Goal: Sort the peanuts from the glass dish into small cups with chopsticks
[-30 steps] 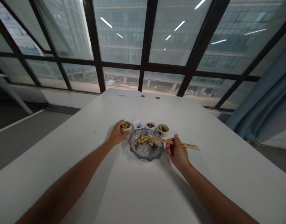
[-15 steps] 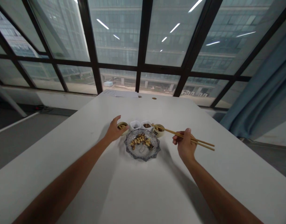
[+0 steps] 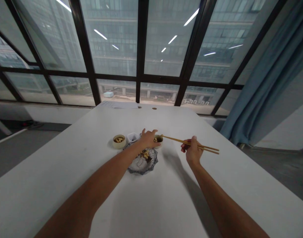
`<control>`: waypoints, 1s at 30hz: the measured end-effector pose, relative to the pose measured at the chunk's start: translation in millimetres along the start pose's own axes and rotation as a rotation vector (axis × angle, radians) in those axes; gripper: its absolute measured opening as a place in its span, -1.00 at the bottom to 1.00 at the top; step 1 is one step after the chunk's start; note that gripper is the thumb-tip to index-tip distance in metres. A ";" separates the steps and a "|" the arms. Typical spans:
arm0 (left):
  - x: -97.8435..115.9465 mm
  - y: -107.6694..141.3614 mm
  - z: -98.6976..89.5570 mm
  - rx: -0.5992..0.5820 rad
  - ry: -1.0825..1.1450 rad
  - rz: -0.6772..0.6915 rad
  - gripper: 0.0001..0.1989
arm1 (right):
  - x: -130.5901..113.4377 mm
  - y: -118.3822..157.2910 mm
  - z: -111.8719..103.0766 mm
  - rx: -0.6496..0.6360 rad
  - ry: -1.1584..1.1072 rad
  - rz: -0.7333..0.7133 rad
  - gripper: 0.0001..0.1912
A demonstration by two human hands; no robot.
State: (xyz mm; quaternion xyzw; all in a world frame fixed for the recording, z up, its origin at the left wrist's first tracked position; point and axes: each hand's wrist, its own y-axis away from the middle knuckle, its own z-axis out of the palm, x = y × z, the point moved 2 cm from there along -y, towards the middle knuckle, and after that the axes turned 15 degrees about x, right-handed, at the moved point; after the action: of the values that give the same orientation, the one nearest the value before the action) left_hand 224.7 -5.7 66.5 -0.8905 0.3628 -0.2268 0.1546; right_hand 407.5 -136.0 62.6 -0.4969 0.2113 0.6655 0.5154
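My left hand (image 3: 149, 138) reaches over the glass bowl, fingers spread. Its thumb and a finger lie on either side of a small round cup (image 3: 158, 141) holding pale pieces; I cannot tell how firmly they touch it. My right hand (image 3: 193, 151) holds a pair of chopsticks (image 3: 175, 139), their tips at the cup's right rim beside a small yellowish piece. The scalloped glass bowl (image 3: 141, 170) contains peanut-like pieces (image 3: 146, 154) and darker bits, partly hidden by my left forearm. Farther left stand a cream cup (image 3: 119, 142) with similar pieces and a white cup (image 3: 132, 137).
The white table (image 3: 92, 168) runs up to tall framed windows. Papers (image 3: 119, 104) lie at its far edge, near a round hole (image 3: 154, 108). A blue curtain (image 3: 250, 89) hangs at the right.
My left hand has moved right, from the left cup to the right cup, now covering the second white cup. The chopsticks' tips stay by the right cup. The view has shifted slightly.
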 end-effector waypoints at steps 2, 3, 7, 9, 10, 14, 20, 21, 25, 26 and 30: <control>-1.0 0.2 -1.8 0.015 0.006 0.024 -0.18 | 0.7 1.0 0.3 -0.005 0.003 0.001 -0.42; -1.1 1.0 -3.5 0.031 0.014 0.045 -0.17 | 0.7 1.7 0.7 -0.006 0.005 0.002 -0.42; 0.0 4.5 -8.8 0.079 0.045 0.102 -0.17 | -1.9 4.5 2.6 -0.005 0.007 0.005 -0.43; -0.1 5.7 -9.9 0.079 0.048 0.101 -0.17 | -3.9 5.5 3.3 -0.007 0.008 0.002 -0.43; -0.3 6.1 -10.2 0.078 0.047 0.098 -0.18 | -4.8 5.8 3.4 -0.006 0.012 -0.001 -0.43; -2.3 7.4 -10.1 0.084 0.036 0.102 -0.18 | -5.6 7.1 4.6 -0.060 0.091 -0.052 -0.39; -8.6 6.7 -3.8 0.083 0.043 0.076 -0.23 | -11.4 13.6 12.9 -0.175 0.187 -0.126 -0.37; -9.7 6.4 -3.3 0.079 0.047 0.068 -0.24 | -16.3 14.9 14.1 -0.149 0.174 -0.137 -0.37; -15.3 7.3 -11.9 0.090 0.082 0.069 -0.30 | -45.2 19.5 19.0 -0.136 0.116 -0.137 -0.38; -18.2 9.0 -17.7 0.126 0.099 0.077 -0.33 | -53.0 20.7 20.2 -0.167 0.111 -0.133 -0.38; -43.5 28.4 -49.7 0.341 0.127 0.064 -0.51 | -77.6 32.6 27.7 -0.474 0.235 -0.142 -0.42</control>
State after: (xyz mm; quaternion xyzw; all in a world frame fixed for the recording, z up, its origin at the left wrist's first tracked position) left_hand 155.1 0.4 83.5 -0.8233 0.3564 -0.3356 0.2872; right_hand 364.1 -163.3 134.8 -0.6911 0.0727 0.5961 0.4022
